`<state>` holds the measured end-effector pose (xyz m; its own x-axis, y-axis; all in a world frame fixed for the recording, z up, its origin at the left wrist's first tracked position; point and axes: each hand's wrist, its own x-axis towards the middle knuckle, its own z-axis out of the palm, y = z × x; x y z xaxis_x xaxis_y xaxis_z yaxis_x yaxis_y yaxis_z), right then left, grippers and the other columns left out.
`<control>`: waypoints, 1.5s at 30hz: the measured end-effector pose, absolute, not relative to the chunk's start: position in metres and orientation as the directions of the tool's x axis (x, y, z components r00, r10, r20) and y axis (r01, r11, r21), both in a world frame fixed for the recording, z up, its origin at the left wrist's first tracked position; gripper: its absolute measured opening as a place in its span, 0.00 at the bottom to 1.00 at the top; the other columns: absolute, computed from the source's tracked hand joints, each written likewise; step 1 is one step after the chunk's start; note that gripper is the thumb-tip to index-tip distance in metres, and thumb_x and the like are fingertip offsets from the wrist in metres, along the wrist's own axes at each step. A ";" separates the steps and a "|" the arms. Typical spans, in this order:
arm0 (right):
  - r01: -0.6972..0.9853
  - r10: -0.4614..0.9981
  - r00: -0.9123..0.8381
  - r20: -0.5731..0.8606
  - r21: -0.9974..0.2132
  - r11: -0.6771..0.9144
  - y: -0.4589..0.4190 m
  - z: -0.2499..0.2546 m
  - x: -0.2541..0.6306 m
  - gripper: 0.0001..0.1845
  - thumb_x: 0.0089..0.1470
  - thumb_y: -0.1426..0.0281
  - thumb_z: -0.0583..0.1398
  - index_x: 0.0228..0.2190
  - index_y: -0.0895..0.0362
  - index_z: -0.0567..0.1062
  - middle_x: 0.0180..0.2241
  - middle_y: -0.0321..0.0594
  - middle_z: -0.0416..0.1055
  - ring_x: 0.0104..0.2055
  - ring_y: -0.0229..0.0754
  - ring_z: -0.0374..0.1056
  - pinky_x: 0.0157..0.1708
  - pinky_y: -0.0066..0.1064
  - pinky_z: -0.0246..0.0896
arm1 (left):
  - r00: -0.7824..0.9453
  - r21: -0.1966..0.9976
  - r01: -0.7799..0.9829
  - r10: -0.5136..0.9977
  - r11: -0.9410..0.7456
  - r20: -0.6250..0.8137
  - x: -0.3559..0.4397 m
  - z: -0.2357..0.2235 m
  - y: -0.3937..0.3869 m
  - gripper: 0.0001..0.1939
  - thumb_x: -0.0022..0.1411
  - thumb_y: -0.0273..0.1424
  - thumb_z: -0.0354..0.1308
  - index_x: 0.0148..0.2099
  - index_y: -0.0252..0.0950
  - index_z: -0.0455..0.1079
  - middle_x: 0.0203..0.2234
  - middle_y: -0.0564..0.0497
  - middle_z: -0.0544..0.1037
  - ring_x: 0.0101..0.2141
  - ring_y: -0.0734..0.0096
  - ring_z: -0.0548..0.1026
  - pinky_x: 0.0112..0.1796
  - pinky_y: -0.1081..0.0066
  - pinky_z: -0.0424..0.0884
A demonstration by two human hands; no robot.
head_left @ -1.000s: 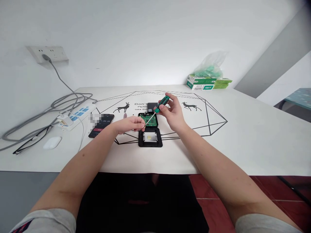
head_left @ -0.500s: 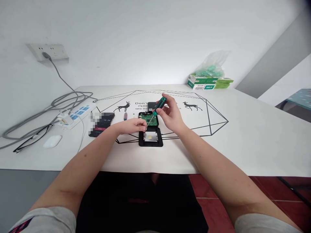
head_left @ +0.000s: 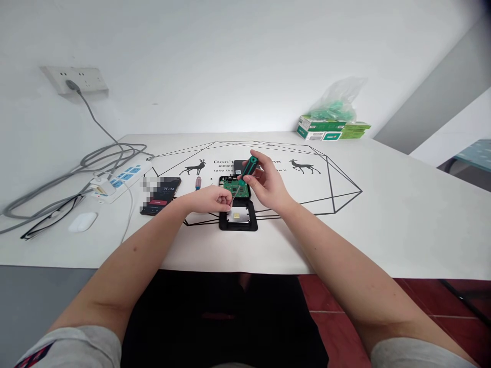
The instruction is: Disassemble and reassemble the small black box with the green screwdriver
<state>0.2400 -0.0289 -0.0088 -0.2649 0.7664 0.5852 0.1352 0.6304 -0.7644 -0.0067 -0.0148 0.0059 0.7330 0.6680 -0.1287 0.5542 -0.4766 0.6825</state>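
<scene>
White table [head_left: 402, 225] against a pale wall [head_left: 215, 66], a screwdriver [head_left: 249, 167] slanting over its middle

At the far left, a wall socket [head_left: 86, 81] feeds a grey cable [head_left: 97, 128]; below lie glasses [head_left: 53, 217], a white case [head_left: 83, 222], a power strip [head_left: 126, 179] and a phone [head_left: 163, 194]. Next comes a small reddish tool [head_left: 198, 183]. The left hand [head_left: 215, 198] has its fingers curled together at the screwdriver's lower end; whether they pinch the shaft or something small, I cannot tell. Just right of those fingers is a green circuit board [head_left: 241, 191] in a black shell, with a black cover [head_left: 238, 226] on its near side. The screwdriver's long axis runs from handle, upper right, down to the left fingertips, the tip hidden there. The right hand [head_left: 268, 184] is closed around the handle, so the left hand is nearer the tip. Farther right, green-and-white boxes [head_left: 322, 125] stand under a plastic bag [head_left: 337, 102].
</scene>
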 end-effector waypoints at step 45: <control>-0.014 0.550 -0.296 0.781 -0.579 0.815 -0.056 -0.007 0.211 0.20 0.67 0.60 0.68 0.57 0.45 0.71 0.59 0.46 0.80 0.45 0.46 0.84 0.44 0.43 0.84 | 0.701 0.594 0.655 0.669 -0.467 -0.247 -0.004 0.016 -0.023 0.10 0.58 0.34 0.66 0.42 0.39 0.83 0.31 0.52 0.75 0.32 0.66 0.73 0.34 0.69 0.69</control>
<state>0.2109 -0.0561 -0.0067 -0.2955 0.5503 0.7810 -0.0137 0.8149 -0.5794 -0.0045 -0.0226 0.0162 0.7013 0.6688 -0.2467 0.6547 -0.4674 0.5940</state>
